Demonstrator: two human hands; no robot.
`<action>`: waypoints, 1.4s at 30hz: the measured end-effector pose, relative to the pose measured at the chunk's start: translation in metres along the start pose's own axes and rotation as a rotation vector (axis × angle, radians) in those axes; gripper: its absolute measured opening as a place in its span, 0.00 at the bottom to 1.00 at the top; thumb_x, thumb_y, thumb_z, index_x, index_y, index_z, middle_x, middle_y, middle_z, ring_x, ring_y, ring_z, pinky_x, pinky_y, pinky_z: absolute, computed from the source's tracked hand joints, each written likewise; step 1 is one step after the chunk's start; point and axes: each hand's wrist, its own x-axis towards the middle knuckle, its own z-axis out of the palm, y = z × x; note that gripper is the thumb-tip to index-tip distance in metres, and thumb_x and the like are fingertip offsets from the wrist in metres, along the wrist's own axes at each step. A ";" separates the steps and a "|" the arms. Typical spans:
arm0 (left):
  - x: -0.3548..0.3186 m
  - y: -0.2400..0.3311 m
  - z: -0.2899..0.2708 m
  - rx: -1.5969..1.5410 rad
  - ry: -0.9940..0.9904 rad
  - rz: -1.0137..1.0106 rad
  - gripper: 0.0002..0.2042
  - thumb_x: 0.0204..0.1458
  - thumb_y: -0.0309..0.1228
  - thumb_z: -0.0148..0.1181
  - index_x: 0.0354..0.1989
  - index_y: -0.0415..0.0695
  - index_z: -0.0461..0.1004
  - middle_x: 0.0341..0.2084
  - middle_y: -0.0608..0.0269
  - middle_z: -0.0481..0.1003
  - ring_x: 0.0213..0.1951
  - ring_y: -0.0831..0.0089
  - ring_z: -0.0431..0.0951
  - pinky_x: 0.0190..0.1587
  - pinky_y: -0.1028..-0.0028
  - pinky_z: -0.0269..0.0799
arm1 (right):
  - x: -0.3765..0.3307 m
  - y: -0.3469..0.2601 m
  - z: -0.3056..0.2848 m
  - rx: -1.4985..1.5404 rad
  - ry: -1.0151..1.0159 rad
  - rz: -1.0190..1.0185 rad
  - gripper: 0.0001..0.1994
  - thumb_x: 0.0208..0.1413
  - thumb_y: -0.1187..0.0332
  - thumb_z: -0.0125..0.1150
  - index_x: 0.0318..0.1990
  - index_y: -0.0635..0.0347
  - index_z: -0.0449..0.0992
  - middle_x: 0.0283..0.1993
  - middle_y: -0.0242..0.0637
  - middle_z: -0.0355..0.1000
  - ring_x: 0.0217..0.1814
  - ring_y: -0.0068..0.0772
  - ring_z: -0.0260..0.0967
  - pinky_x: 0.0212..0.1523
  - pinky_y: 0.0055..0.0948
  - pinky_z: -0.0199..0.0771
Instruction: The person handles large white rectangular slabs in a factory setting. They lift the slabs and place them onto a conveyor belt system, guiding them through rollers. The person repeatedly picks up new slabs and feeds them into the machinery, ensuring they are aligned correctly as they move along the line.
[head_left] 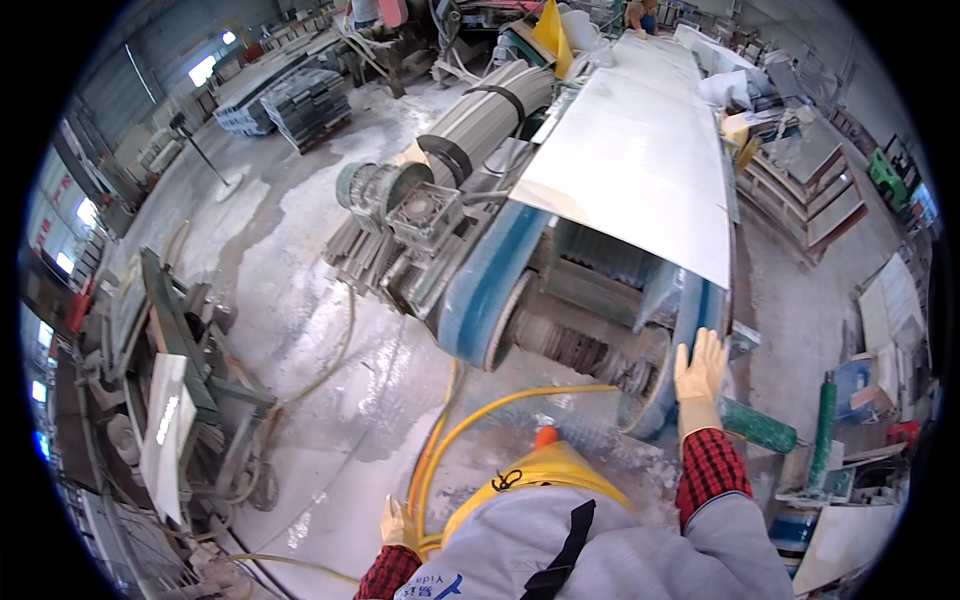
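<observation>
My right hand (700, 372), in a cream rubber glove, is stretched out flat at the near end of the right blue belt (697, 310). Its fingers point away from me; whether the palm touches the belt I cannot tell. Low on my left side hangs my left hand (398, 523), gloved alike, fingers extended with nothing in them. It is nearest to the yellow hoses (432, 465) on the floor. A large white slab (640, 130) lies across the right belt and the left blue belt (490, 270), its near edge short of the rollers (570, 340).
Left of the conveyor stand a motor with gearbox (410, 200) and a bundle of long grey strips (490, 115). A rack with leaning slabs (165, 430) is at the left. At the right are a green cylinder (760, 425) and a wooden frame (810, 200). Another person (640, 17) stands at the far end.
</observation>
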 end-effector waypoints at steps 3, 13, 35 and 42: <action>0.000 0.046 -0.046 -0.089 0.171 -0.077 0.27 0.78 0.41 0.47 0.77 0.37 0.64 0.73 0.39 0.68 0.73 0.48 0.68 0.75 0.60 0.65 | 0.041 -0.002 0.019 0.010 0.069 0.042 0.34 0.74 0.49 0.53 0.80 0.61 0.62 0.82 0.58 0.60 0.82 0.60 0.59 0.83 0.53 0.52; 0.103 0.274 -0.111 -0.075 0.383 0.094 0.26 0.75 0.36 0.54 0.78 0.43 0.64 0.76 0.48 0.67 0.78 0.47 0.61 0.81 0.52 0.53 | 0.165 0.008 0.031 0.058 0.073 0.050 0.28 0.76 0.55 0.48 0.74 0.64 0.67 0.77 0.55 0.65 0.81 0.56 0.58 0.82 0.49 0.54; 0.391 0.664 -0.017 0.490 0.210 1.176 0.30 0.69 0.37 0.58 0.79 0.46 0.63 0.78 0.45 0.62 0.77 0.38 0.57 0.80 0.46 0.50 | 0.164 0.007 0.024 0.222 0.143 0.069 0.24 0.67 0.63 0.61 0.67 0.65 0.74 0.70 0.60 0.71 0.73 0.66 0.66 0.75 0.56 0.63; 0.377 0.665 -0.029 0.457 0.174 1.152 0.29 0.70 0.38 0.57 0.78 0.47 0.63 0.77 0.45 0.62 0.77 0.41 0.58 0.80 0.48 0.51 | 0.160 0.006 0.021 0.187 0.133 0.031 0.24 0.65 0.64 0.60 0.66 0.65 0.74 0.70 0.60 0.70 0.72 0.64 0.65 0.75 0.55 0.63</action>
